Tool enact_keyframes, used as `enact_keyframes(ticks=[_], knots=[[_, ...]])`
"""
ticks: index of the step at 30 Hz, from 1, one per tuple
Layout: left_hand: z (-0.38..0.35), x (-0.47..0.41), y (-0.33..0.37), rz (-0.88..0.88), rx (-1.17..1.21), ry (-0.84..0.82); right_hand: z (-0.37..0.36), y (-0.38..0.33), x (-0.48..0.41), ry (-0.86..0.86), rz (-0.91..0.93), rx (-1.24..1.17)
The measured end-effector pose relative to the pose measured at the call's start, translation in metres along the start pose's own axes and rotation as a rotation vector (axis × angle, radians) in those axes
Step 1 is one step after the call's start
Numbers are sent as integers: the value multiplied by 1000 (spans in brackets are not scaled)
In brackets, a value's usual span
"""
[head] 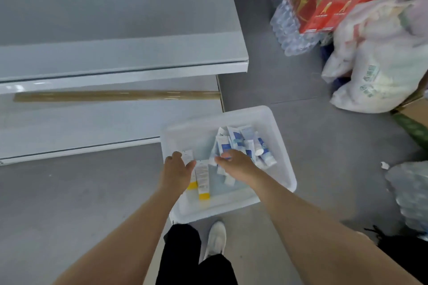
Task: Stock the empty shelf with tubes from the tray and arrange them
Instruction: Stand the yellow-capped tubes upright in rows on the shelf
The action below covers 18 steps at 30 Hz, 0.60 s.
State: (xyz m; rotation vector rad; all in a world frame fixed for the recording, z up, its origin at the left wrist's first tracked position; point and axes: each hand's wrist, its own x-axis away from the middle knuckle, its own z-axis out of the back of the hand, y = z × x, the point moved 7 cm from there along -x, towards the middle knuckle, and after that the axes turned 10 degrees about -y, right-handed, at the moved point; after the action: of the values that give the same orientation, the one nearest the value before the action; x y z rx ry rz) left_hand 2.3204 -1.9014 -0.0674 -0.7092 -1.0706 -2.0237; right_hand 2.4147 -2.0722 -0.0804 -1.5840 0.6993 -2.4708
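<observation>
1. Step in hand, by my reading: lifting tubes out of the tray [217, 114] for the shelf [92, 127]. No tube is on the shelf yet.
2. Left grip [177, 169]: thumb and fingers closed on the upper end of a white yellow-capped tube [188, 156]. Its cap end pokes out below the hand, toward the person.
3. Right grip [234, 162]: fingers curled down onto the near edge of the blue-and-white heap [245, 143]. Cannot tell whether it has hold of one or only touches.
4. Layout: the tray sits on the floor just off the shelf's front right corner. The heap fills the tray's right half. A second yellow-capped tube [202, 179] lies flat just beside the held one, between the two grips.
5. Doing it well: the heap is criss-crossed, so take the topmost tube first. Hold each by the body, keep the caps facing one way, and lift clear of the tray wall.
6. A brown roll [115, 96] lies along the back of the shelf, so place the tubes in front of it.
</observation>
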Motion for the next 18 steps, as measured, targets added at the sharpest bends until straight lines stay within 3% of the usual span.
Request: enact_keyframes(ticks=[10, 18], knots=[[-80, -72, -61, 247, 95, -123, -99, 89, -88, -135, -221, -337], [-113, -100, -83, 311, 269, -57, -128, 99, -126, -95, -278, -639]])
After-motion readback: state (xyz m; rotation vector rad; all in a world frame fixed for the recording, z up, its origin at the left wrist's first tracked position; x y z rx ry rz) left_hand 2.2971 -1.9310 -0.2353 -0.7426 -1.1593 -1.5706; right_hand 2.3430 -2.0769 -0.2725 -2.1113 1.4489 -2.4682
